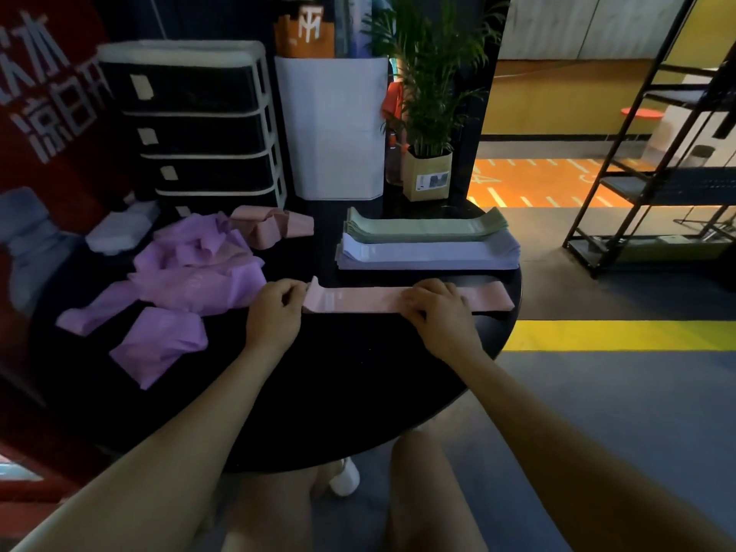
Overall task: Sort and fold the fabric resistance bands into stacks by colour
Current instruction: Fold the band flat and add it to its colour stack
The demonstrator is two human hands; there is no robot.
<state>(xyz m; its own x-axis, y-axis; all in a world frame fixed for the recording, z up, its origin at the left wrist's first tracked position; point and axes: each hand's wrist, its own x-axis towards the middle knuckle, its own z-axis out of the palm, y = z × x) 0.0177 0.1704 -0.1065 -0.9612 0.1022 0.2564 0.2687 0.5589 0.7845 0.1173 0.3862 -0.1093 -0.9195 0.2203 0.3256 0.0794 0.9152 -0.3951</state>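
Left hand (275, 312) pinching flat pink band (370, 301), right hand (438, 308) pressing

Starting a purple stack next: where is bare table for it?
Bare table lies near you, below the pink band and right of the purple heap. Crowded: left side, and the back right with green stack and lilac stack.

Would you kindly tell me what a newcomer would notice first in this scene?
Probably the pink band stretched flat across the black table, the left hand pinching its left end and the right hand resting on it. Next, the loose purple bands heaped at left.
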